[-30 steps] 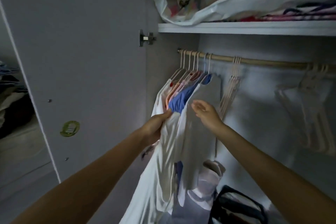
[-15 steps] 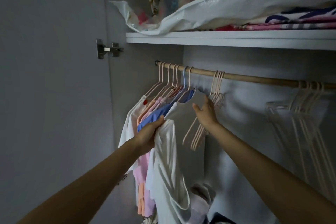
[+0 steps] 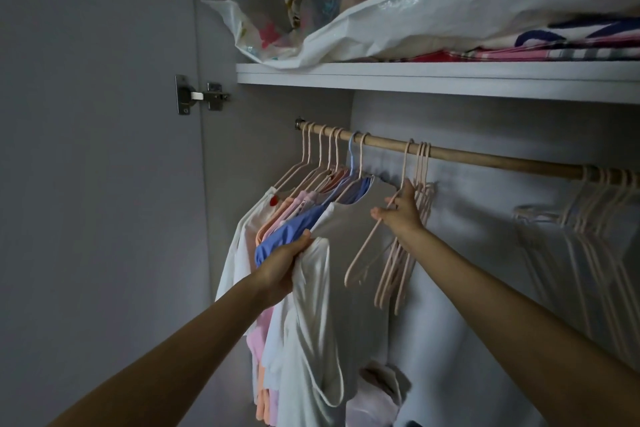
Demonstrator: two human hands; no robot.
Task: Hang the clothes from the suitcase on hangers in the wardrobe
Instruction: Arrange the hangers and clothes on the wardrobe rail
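You're a good way in, judging by the rail (image 3: 485, 158): about seven garments (image 3: 304, 211) already hang bunched at its left end, whites, pinks, peach and a blue one, all tight against the wardrobe's left wall. Your left hand (image 3: 282, 265) has its fingers curled round a white garment (image 3: 311, 329) that droops down in front of the hung stuff, so that's the one not yet on a hanger. Your right hand (image 3: 398, 211) is pinching the slanted arm of one empty hanger (image 3: 367, 250), swung out to the left of the small cluster of spare hangers (image 3: 405, 253) it belongs to, its hook apparently on the rail with theirs. So I'd say you're at the grab-a-hanger step, with threading the white top on and hooking it back up left to do. The suitcase isn't in view, so no idea how much more is waiting. Room-wise: there's a bare stretch of rail between the hung clothes and the spare cluster, and a longer bare stretch to the right of the cluster before the big batch of empty hangers (image 3: 595, 218) near the right end. The shelf (image 3: 450, 78) edge sits close above the rail, so lifting a hook off doesn't leave much headroom, and the stuffed plastic bag (image 3: 433, 21) overhangs its front edge.
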